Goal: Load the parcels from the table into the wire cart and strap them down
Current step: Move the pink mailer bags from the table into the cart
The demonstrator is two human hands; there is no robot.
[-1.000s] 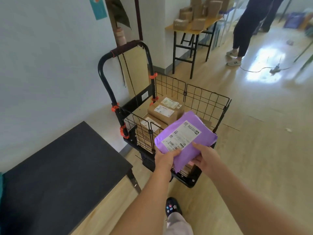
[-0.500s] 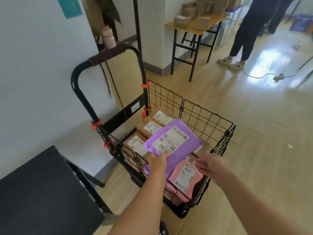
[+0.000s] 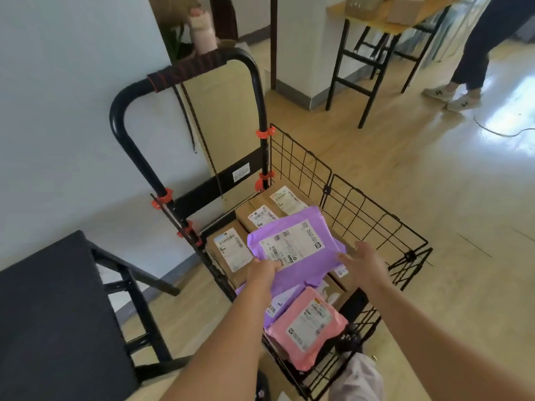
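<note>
The black wire cart (image 3: 373, 215) stands in front of me with its tall handle (image 3: 185, 72) toward the wall. Inside lie brown cardboard boxes (image 3: 228, 253) with white labels, a pink mailer (image 3: 308, 328) at the near end and another purple mailer partly hidden beneath. A purple mailer (image 3: 295, 247) with a white label rests on top of the boxes. My left hand (image 3: 262, 269) grips its near left edge. My right hand (image 3: 363, 263) hovers open at its right edge, fingers spread. A dark strap (image 3: 199, 134) hangs from the handle.
The black table (image 3: 55, 319) is at the lower left, next to the cart. A wooden table (image 3: 385, 21) carrying boxes stands at the back. A person's legs (image 3: 474, 53) and a floor cable (image 3: 503, 131) are at the far right. White wall on the left.
I have stepped closer over the cart. The purple mailer went down onto the boxes. My right hand came off it and opened; my left hand stays on its edge.
</note>
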